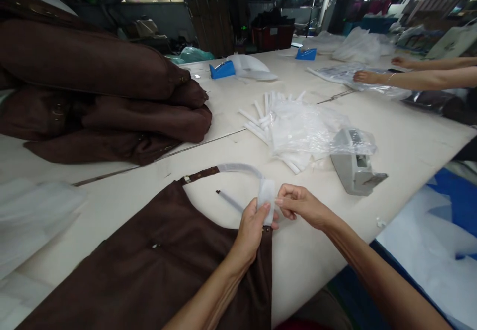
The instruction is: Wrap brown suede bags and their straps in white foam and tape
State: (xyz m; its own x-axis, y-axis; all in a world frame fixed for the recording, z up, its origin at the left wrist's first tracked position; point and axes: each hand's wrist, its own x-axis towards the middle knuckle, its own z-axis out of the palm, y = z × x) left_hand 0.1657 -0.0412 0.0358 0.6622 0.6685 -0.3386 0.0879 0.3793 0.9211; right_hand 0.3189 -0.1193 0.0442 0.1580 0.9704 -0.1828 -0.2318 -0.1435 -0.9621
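A brown bag (160,255) lies on the pale table, its strap (238,167) arching up and partly covered in white wrap. My left hand (255,225) grips a white foam piece (266,196) around the strap near its right end, thumb on top. Against the right edge of that foam, my right hand (298,205) has its thumb and index finger pinched together; whatever lies between them is too small to name. The loose strap end (229,201), with a dark tip, points left inside the loop.
Brown bags (112,86) are piled at the left. White foam strips (298,126) under clear plastic lie beyond my hands, beside a grey tape dispenser (354,166). Two blue dispensers (222,69) stand farther back. Another person's hands (368,76) touch plastic at the right.
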